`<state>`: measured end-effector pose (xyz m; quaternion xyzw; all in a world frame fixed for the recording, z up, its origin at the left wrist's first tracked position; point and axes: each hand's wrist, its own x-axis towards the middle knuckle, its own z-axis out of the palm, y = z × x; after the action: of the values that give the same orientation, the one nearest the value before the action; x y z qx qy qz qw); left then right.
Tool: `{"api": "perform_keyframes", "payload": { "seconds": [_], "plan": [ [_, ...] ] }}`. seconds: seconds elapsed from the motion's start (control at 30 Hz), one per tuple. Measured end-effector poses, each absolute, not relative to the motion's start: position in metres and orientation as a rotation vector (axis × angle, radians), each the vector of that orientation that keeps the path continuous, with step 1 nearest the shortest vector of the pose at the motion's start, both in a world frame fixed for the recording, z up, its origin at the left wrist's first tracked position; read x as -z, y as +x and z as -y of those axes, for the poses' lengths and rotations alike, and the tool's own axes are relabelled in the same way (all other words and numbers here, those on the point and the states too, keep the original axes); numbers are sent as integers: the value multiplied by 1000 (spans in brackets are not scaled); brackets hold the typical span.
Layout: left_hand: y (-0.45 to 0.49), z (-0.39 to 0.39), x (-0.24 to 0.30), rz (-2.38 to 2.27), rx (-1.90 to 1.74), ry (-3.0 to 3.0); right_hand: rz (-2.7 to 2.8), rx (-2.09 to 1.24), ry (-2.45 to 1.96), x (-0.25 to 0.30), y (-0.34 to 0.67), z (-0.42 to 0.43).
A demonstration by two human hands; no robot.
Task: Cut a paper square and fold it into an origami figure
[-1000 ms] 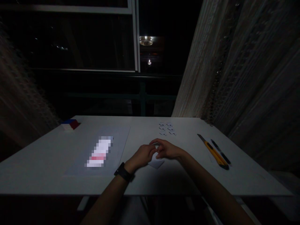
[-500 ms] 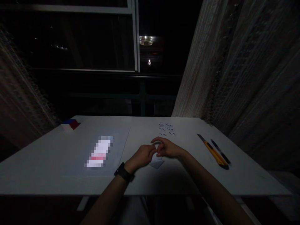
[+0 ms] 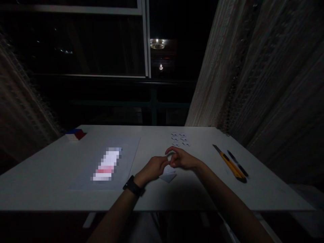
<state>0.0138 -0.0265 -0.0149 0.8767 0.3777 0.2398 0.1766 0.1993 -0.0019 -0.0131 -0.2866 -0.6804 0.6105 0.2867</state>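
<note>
A small piece of folded white paper (image 3: 168, 177) lies at the middle of the table's near half, a pointed corner toward me. My left hand (image 3: 155, 167), with a dark watch on its wrist, is closed on the paper's far left side. From the right my right hand (image 3: 182, 159) pinches the far edge of the same paper, thumb near the left fingertips and index finger arched above. The fingers hide the paper's far part. Beyond the hands lie several small paper pieces with dark marks (image 3: 180, 139), set in two columns.
A yellow utility knife (image 3: 232, 166) and a dark pen (image 3: 237, 163) lie at the right. To the left, a bright blurred-out rectangle (image 3: 107, 164) rests on a large paper sheet (image 3: 131, 155). A coloured cube (image 3: 75, 134) stands at the far left corner. Curtains (image 3: 210, 74) hang behind.
My right hand has shifted very slightly, its index finger a little higher and more curled. The folded paper has moved slightly to the left. My left hand stays nearly still.
</note>
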Motion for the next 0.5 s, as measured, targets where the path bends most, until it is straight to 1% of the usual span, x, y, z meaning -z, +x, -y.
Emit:
{"api": "perform_keyframes", "payload": {
  "seconds": [0.17, 0.27, 0.37, 0.5],
  "plan": [
    [13, 28, 13, -1124, -710, 2427, 1789, -1636, -717, 12, 200, 0],
    [13, 28, 11, -1199, -778, 2372, 1667, -1512, -754, 10, 199, -3],
    [13, 24, 12, -1363, -924, 2243, 1511, -1439, -814, 8, 197, -3],
    [11, 15, 16, -1499, -1149, 1991, 1453, -1519, -784, 12, 188, 0]
  ]
}}
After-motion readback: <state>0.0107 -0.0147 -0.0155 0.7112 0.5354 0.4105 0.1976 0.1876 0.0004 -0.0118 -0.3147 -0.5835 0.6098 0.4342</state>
